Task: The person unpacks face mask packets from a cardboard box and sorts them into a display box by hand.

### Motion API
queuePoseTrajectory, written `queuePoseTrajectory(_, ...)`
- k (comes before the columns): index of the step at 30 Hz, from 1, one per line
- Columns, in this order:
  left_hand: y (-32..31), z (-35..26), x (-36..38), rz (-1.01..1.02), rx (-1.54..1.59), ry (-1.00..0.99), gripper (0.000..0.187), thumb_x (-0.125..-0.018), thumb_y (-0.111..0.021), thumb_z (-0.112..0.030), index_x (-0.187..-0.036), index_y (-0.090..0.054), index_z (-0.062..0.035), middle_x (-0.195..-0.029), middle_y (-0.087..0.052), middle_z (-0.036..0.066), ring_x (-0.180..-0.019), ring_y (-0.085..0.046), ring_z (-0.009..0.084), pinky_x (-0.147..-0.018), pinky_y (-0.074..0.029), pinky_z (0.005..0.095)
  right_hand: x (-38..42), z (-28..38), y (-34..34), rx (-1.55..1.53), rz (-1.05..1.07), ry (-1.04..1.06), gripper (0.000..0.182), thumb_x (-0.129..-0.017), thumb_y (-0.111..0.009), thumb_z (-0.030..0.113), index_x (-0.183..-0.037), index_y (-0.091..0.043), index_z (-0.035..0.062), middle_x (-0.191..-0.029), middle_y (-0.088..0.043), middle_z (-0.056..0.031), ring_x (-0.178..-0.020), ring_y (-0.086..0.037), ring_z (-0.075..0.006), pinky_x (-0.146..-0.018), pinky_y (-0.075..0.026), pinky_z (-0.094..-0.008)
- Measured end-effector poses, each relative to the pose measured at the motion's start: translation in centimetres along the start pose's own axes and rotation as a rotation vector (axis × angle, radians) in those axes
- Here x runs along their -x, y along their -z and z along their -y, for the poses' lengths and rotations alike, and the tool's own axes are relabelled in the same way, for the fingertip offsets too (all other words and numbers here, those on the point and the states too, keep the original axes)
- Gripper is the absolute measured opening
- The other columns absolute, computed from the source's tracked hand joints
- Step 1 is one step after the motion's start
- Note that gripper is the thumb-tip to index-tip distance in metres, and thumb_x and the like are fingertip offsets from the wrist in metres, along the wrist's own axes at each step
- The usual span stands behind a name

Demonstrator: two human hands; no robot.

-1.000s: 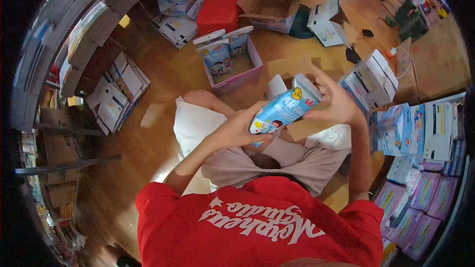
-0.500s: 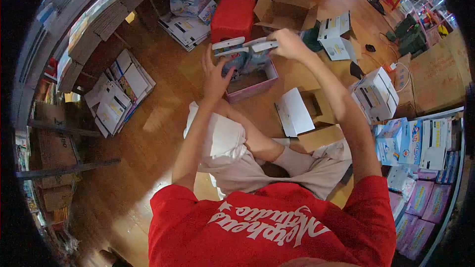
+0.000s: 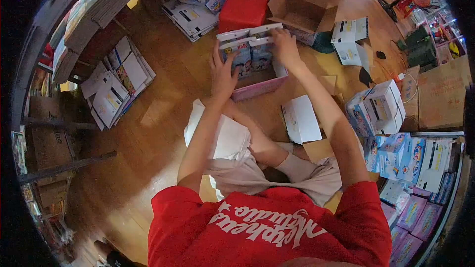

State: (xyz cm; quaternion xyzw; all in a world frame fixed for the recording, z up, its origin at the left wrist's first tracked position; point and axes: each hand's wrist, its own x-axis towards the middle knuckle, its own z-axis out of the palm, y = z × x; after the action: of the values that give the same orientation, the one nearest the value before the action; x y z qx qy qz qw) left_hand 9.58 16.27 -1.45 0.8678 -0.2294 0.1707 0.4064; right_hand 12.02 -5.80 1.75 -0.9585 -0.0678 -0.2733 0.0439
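Blue printed packs (image 3: pixel 242 59) with white top strips stand upright side by side in a pink-edged open box (image 3: pixel 262 87) on the floor. At the box's left end is my left hand (image 3: pixel 225 74), its fingers stretched along the outer side and the thumb spread across the front of the left pack. My right hand (image 3: pixel 287 49), slightly blurred, has its fingers curled at the right end of a white top strip on the right pack. The box floor shows in front of the packs. My fingertips behind the strip are partly hidden.
Behind the box are a red stool (image 3: pixel 244 7) and an open brown carton (image 3: pixel 304 12). An open white-flapped carton (image 3: pixel 301 118) lies by my legs. Flattened cartons (image 3: pixel 116 86) are stacked to the left. Blue boxes (image 3: pixel 396 155) and pink packs (image 3: pixel 413 212) fill the right side.
The right pack has gone from tilted to upright beside the left one, with my right hand still at its top. The whole view has shifted slightly.
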Motion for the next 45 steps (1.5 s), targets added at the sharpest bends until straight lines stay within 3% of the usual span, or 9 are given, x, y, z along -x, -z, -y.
queuePoseTrajectory(10,-1.1,0.6,0.3,-0.022,-0.051,0.027,0.043,-0.075,-0.065,-0.001,-0.115,-0.057,-0.0133,-0.146,-0.017,0.024,-0.132,-0.022,0.0451,-0.107,-0.026,0.0504,0.3,-1.7,0.6,-1.116,0.260,-0.614,0.035,-0.071,-0.078,0.025,-0.084,-0.068,-0.0053,-0.084,-0.067,-0.0189,-0.084,-0.064,-0.0303,-0.074,-0.048,-0.0365)
queuePoseTrajectory(16,-0.8,0.0,0.3,-0.025,-0.027,0.024,0.042,-0.075,-0.065,-0.002,-0.114,-0.057,-0.0131,-0.145,-0.019,0.024,-0.131,-0.023,0.0462,-0.107,-0.026,0.0507,1.3,-1.5,-2.2,-0.650,-0.091,-0.647,0.052,-0.069,-0.081,0.025,-0.100,-0.056,-0.0079,-0.097,-0.064,-0.0182,-0.082,-0.064,-0.0270,-0.076,-0.049,-0.0374)
queuePoseTrajectory(22,-0.9,0.1,0.7,-0.023,-0.033,0.023,0.040,-0.076,-0.065,-0.002,-0.114,-0.057,-0.0128,-0.146,-0.018,0.024,-0.132,-0.022,0.0466,-0.108,-0.024,0.0512,2.9,-1.9,0.9,-1.097,0.173,-0.700,0.068,-0.065,-0.083,0.025,-0.114,-0.046,-0.0057,-0.104,-0.061,-0.0204,-0.099,-0.059,-0.0304,-0.085,-0.047,-0.0373)
queuePoseTrajectory(32,0.1,-0.4,0.7,-0.064,-0.012,-0.010,0.033,-0.079,-0.064,-0.006,-0.111,-0.059,-0.0133,-0.145,-0.020,0.024,-0.133,-0.022,0.0441,-0.109,-0.022,0.0489,3.7,-3.1,-0.7,-0.925,0.303,-0.638,0.067,-0.073,-0.078,0.025,-0.123,-0.045,-0.0064,-0.118,-0.055,-0.0185,-0.103,-0.058,-0.0212,-0.078,-0.052,-0.0375)
queuePoseTrajectory(35,0.3,-0.4,0.9,-0.110,0.001,0.002,0.033,-0.080,-0.063,-0.007,-0.113,-0.058,-0.0113,-0.145,-0.021,0.024,-0.134,-0.022,0.0427,-0.109,-0.021,0.0484,5.0,-3.6,3.0,-0.495,0.142,-0.434,0.084,-0.071,-0.077,0.037,-0.132,-0.037,-0.0043,-0.121,-0.053,-0.0220,-0.112,-0.053,-0.0296,-0.089,-0.045,-0.0457)
queuePoseTrajectory(38,0.7,-0.8,0.6,-0.265,0.047,-0.003,0.032,-0.082,-0.061,-0.009,-0.114,-0.056,-0.0076,-0.143,-0.024,0.023,-0.134,-0.024,0.0410,-0.109,-0.022,0.0484,8.2,-4.8,10.4,-0.107,0.291,-0.490,0.097,-0.068,-0.076,0.044,-0.140,-0.028,-0.0001,-0.123,-0.050,-0.0250,-0.117,-0.047,-0.0372,-0.094,-0.039,-0.0493)
queuePoseTrajectory(42,1.5,-0.8,0.5,-0.346,0.017,0.029,0.030,-0.084,-0.059,-0.010,-0.113,-0.054,-0.0040,-0.141,-0.029,0.022,-0.133,-0.027,0.0390,-0.108,-0.024,0.0479,17.4,-7.3,15.2,0.153,0.365,-0.600,0.106,-0.068,-0.078,0.030,-0.144,-0.011,0.0023,-0.107,-0.058,-0.0257,-0.105,-0.054,-0.0417,-0.089,-0.045,-0.0447)
queuePoseTrajectory(44,1.3,-0.3,0.4,-0.358,0.046,0.062,0.028,-0.084,-0.059,-0.010,-0.111,-0.054,-0.0037,-0.140,-0.031,0.022,-0.132,-0.028,0.0381,-0.107,-0.025,0.0474,23.2,-11.5,12.8,0.048,0.648,-0.896,0.093,-0.066,-0.079,0.027,-0.139,-0.030,0.0008,-0.096,-0.063,-0.0226,-0.096,-0.060,-0.0397,-0.083,-0.047,-0.0423)
queuePoseTrajectory(45,1.1,-0.2,0.5,-0.360,0.056,0.075,0.027,-0.084,-0.059,-0.010,-0.110,-0.054,-0.0035,-0.140,-0.031,0.022,-0.132,-0.029,0.0377,-0.107,-0.025,0.0472,27.6,-15.2,11.0,-0.043,0.682,-0.673,0.077,-0.066,-0.079,0.025,-0.129,-0.043,-0.0003,-0.092,-0.064,-0.0211,-0.091,-0.062,-0.0375,-0.080,-0.048,-0.0409)
